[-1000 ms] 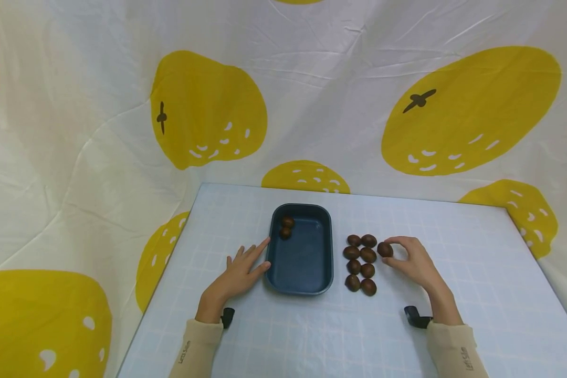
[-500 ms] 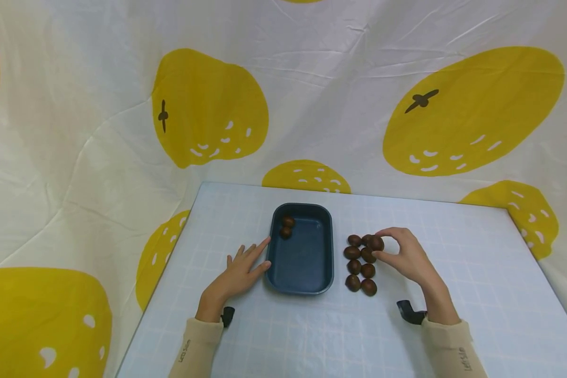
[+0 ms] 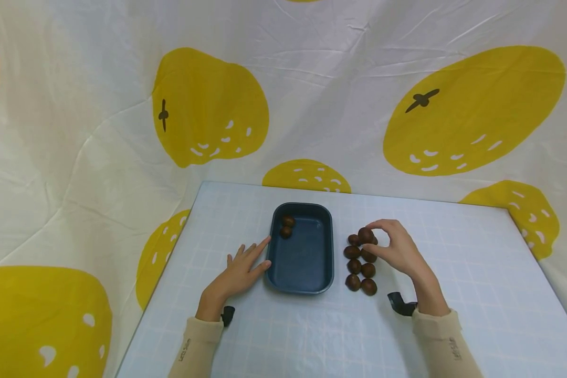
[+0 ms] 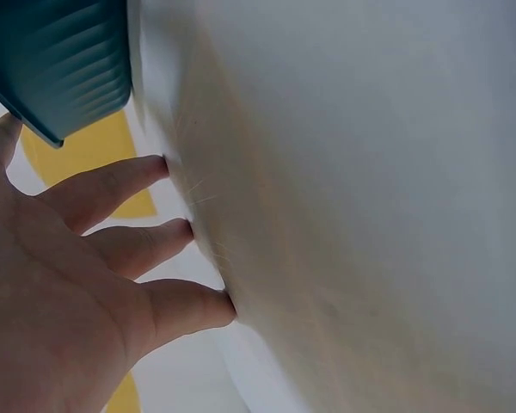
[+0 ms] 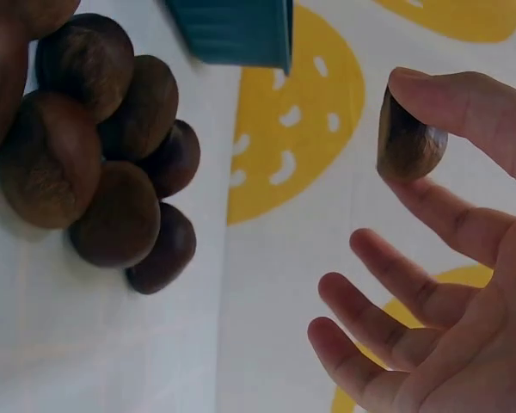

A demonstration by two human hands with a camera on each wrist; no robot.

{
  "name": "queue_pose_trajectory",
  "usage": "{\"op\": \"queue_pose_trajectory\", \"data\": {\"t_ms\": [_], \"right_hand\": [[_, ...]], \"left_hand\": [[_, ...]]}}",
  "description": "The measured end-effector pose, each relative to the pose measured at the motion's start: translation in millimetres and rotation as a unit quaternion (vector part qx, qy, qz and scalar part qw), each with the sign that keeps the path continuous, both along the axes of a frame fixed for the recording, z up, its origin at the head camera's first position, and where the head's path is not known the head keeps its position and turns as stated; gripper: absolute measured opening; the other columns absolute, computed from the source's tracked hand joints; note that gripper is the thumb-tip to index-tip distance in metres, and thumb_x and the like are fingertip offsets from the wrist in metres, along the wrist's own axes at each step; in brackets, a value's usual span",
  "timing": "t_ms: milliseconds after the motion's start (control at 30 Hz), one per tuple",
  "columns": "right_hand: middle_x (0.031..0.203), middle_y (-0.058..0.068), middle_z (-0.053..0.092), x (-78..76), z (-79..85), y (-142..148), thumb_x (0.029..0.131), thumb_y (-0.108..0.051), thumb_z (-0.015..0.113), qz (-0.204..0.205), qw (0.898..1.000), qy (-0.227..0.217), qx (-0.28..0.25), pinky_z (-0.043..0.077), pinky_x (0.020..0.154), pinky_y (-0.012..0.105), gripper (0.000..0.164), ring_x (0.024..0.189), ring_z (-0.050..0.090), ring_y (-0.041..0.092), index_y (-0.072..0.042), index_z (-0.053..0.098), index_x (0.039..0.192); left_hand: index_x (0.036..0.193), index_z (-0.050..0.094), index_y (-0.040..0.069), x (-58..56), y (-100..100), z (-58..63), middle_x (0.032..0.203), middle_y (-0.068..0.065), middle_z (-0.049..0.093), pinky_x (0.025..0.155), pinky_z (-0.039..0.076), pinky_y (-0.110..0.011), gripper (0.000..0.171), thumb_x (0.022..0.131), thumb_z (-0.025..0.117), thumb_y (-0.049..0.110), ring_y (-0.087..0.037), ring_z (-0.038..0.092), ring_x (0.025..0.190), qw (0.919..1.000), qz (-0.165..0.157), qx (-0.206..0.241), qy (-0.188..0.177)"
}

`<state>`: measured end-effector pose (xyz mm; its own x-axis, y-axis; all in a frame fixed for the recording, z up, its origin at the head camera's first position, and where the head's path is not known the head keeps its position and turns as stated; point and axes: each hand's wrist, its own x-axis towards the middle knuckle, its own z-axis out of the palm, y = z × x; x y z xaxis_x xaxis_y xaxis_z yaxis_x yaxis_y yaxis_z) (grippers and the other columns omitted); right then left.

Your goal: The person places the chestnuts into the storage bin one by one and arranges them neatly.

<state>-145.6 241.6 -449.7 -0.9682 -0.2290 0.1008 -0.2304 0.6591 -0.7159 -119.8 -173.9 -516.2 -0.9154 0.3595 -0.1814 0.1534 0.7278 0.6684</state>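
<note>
My right hand (image 3: 399, 252) pinches a brown chestnut (image 3: 366, 235) between thumb and index finger. In the right wrist view that chestnut (image 5: 408, 142) is held up above the tabletop, the other fingers spread apart. Below it in the head view stand two columns of chestnuts (image 3: 353, 266), the held one overlapping the far end. A dark blue tray (image 3: 302, 265) lies left of them, with two chestnuts (image 3: 286, 226) at its far left side. My left hand (image 3: 236, 275) has its fingers spread, index and thumb tips at the tray's left rim. In the left wrist view its other fingertips (image 4: 219, 305) rest on the tabletop.
The table has a pale checked cloth (image 3: 283, 336). Behind and to the left hangs a white curtain (image 3: 321, 115) printed with large yellow fruit. Each wrist carries a small black camera mount (image 3: 401, 304).
My right hand has moved left and away from me with the pinched chestnut, from beside the columns to over their far end. The left hand and tray have stayed put.
</note>
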Motion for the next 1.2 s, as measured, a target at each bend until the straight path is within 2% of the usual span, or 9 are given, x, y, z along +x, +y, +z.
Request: {"op": "queue_pose_trajectory", "data": {"t_ms": [200, 400, 767, 1033, 1200], "right_hand": [[0.129, 0.018, 0.056, -7.4, 4.2, -16, 0.085, -0.016, 0.080, 0.011, 1.000, 0.002, -0.008, 0.036, 0.102, 0.062, 0.040, 0.125, 0.043, 0.037, -0.003, 0.066, 0.121], [0.129, 0.016, 0.055, -15.9, 11.4, -39, 0.085, -0.017, 0.081, 0.030, 0.999, 0.004, -0.014, 0.042, 0.099, 0.058, 0.040, 0.122, 0.045, 0.034, -0.006, 0.067, 0.121], [0.130, 0.015, 0.055, -31.5, 21.8, -82, 0.084, -0.019, 0.083, 0.083, 0.996, 0.024, -0.025, 0.039, 0.103, 0.054, 0.044, 0.123, 0.047, 0.032, -0.005, 0.067, 0.122], [0.129, 0.014, 0.054, -41.2, 19.2, -108, 0.085, -0.020, 0.082, 0.113, 0.993, 0.015, -0.029, 0.040, 0.103, 0.050, 0.043, 0.123, 0.048, 0.031, -0.006, 0.067, 0.122], [0.124, 0.013, 0.058, -49.7, 15.8, -125, 0.084, -0.017, 0.082, 0.140, 0.989, 0.025, -0.029, 0.041, 0.102, 0.050, 0.040, 0.119, 0.049, 0.030, -0.005, 0.069, 0.119]], "left_hand": [[0.159, 0.014, 0.046, 0.3, 0, 0.2, 0.164, -0.008, 0.022, 0.106, -0.006, -0.076, 0.067, 0.100, 0.042, 0.063, -0.048, 0.001, 0.147, 1.0000, 0.000, 0.004, 0.001], [0.159, 0.016, 0.046, 0.5, 0, -0.9, 0.163, -0.008, 0.023, 0.105, -0.005, -0.077, 0.066, 0.101, 0.042, 0.062, -0.049, 0.002, 0.147, 0.9999, -0.001, 0.009, 0.006], [0.158, 0.018, 0.047, 1.0, 0, -0.5, 0.163, -0.006, 0.024, 0.105, -0.005, -0.077, 0.065, 0.100, 0.042, 0.064, -0.050, 0.004, 0.147, 0.9998, 0.001, 0.018, 0.013], [0.158, 0.017, 0.047, 0.5, 0, -1.9, 0.163, -0.006, 0.025, 0.105, -0.005, -0.077, 0.065, 0.100, 0.042, 0.063, -0.050, 0.004, 0.147, 0.9998, 0.000, 0.011, 0.014], [0.158, 0.016, 0.048, 1.3, 0, 0.7, 0.163, -0.007, 0.026, 0.105, -0.004, -0.077, 0.065, 0.100, 0.041, 0.064, -0.050, 0.004, 0.146, 0.9998, 0.001, 0.013, 0.012]]}}
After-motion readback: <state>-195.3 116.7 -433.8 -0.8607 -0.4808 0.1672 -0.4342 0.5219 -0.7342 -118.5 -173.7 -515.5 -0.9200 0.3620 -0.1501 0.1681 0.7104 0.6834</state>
